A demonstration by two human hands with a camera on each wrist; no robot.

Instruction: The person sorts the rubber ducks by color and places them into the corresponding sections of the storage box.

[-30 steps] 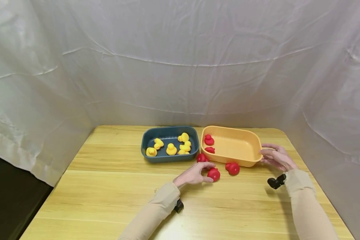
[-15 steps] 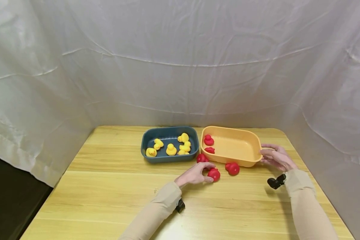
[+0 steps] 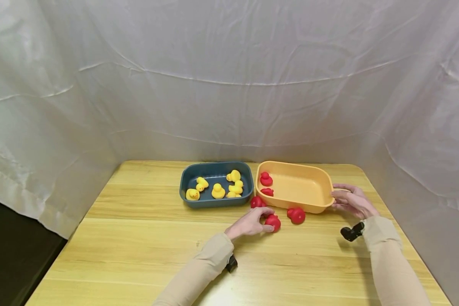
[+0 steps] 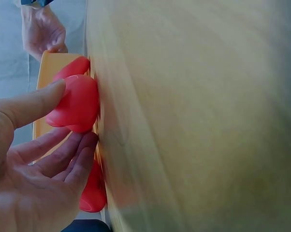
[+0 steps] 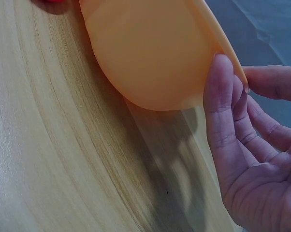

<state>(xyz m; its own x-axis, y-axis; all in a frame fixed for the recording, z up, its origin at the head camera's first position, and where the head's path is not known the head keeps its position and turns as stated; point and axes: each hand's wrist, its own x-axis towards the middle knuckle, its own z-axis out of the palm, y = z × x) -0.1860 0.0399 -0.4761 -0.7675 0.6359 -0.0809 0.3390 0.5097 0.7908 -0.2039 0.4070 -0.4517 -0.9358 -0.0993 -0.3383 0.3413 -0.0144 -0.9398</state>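
Observation:
My left hand [image 3: 248, 223] pinches a red rubber duck [image 3: 274, 223] low over the table, in front of the two bins. In the left wrist view the thumb lies against one side of this duck [image 4: 78, 104] and the fingertips against the other. At the right end of the orange bin [image 3: 298, 180], my right hand [image 3: 353, 202] holds the rim. The right wrist view has the thumb and index finger pinching the bin's edge [image 5: 230, 53]. Two red ducks [image 3: 266, 179] lie inside the bin's left end.
A second red duck [image 3: 297, 216] sits before the orange bin, and another [image 3: 257, 202] lies by its left front corner. The dark blue bin [image 3: 199, 205] to the left holds several yellow ducks [image 3: 218, 191]. A pale curtain [image 3: 229, 106] hangs behind the wooden table [image 3: 137, 250].
My left hand has edged right, and its thumb and fingers have closed on the red duck. The right hand and both bins have stayed put.

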